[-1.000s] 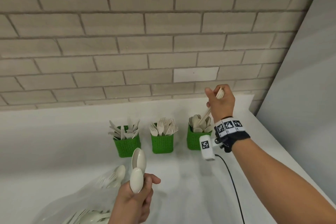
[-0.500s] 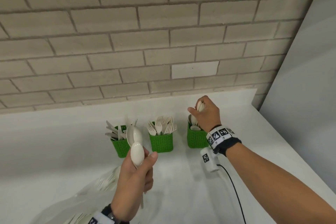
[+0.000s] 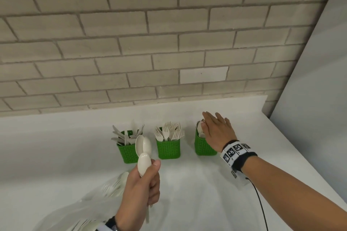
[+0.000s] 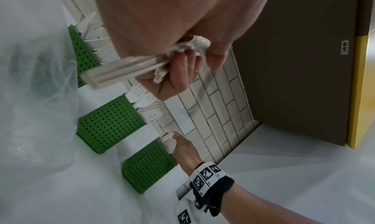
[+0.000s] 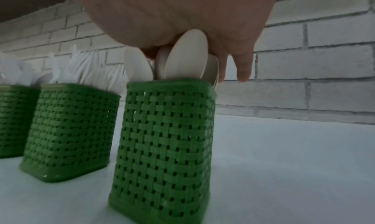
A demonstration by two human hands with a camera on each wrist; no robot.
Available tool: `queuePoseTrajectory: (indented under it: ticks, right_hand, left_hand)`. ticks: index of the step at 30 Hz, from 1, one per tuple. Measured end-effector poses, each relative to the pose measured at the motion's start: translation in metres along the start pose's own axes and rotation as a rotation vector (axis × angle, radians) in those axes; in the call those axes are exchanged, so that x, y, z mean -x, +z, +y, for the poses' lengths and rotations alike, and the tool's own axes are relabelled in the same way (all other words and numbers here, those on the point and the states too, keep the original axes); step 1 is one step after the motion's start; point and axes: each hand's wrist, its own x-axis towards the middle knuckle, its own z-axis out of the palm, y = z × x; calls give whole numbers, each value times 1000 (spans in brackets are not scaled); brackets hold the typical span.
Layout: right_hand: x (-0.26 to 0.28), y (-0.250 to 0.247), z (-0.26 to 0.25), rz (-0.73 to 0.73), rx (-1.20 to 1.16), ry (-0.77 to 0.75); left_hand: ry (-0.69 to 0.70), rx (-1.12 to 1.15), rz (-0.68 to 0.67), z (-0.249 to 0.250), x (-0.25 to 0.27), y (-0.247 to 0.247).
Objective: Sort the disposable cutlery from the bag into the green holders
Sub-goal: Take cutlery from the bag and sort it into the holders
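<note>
Head view shows your right hand (image 3: 216, 133) spread flat, fingers straight, palm resting on the spoon bowls in the right green holder (image 3: 203, 146). Press lightly so the handles settle without tipping it. Your left hand (image 3: 140, 191) is clamped around a few spoons (image 3: 143, 153); the bag (image 3: 75, 210) lies on the worktop (image 3: 197, 193) beside it.

Brick wall (image 3: 169, 43) behind white counter (image 3: 206, 193); grey panel (image 3: 319, 80) at rt
</note>
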Motion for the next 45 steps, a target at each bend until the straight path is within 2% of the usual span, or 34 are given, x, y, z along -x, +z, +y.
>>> queuePoseTrajectory:
  ticks: [3,6,8,9,11,12,14,17,19,23,26,29,32,37,40,42,45]
  right_hand:
    - [2,-14,-4,-38,-33,9]
    - [26,-35,-23,111,-274,-33]
    - [58,-48,-47,213,-499,-133]
    - [77,-54,-62,190,-635,-195]
    - [114,-66,-92,37,-891,-306]
    - [129,-71,-104,-36,-950,-344]
    - [147,-78,-120,-69,-932,-387]
    - [153,-82,-126,-51,-969,-377]
    - [154,-84,-127,-138,-1076,-371]
    - [157,-78,-127,-282,-1317,-352]
    - [160,-70,-128,-278,-1470,-280]
    - [163,-65,-129,-208,-1486,-226]
    - [165,-64,-131,-110,-1392,-230]
    - [167,-72,-131,-21,-1492,-222]
    - [167,-72,-127,138,-1317,-194]
    - [164,-67,-126,171,-1160,-216]
    - [158,-65,-125,185,-1145,-176]
  left_hand:
    - [17,-28,-22,1,3,4]
    - [35,-47,-38,1,6,5]
    - [39,-79,-51,1,8,5]
    - [49,-106,-62,0,9,4]
    - [87,-187,-85,0,13,7]
    - [100,-219,-99,1,16,9]
    - [102,-228,-139,2,22,14]
    - [56,-184,-227,4,30,15]
    - [47,-208,-284,5,34,13]
    - [78,-255,-353,4,38,9]
    - [138,-316,-362,-1,41,3]
    - [174,-278,-363,-4,45,1]
    - [166,-258,-349,-5,47,-1]
    - [212,-257,-228,-4,46,-3]
    - [192,-203,-164,-4,45,-3]
    - [189,-221,-178,-3,45,-1]
    - [216,-284,-184,-1,44,-1]
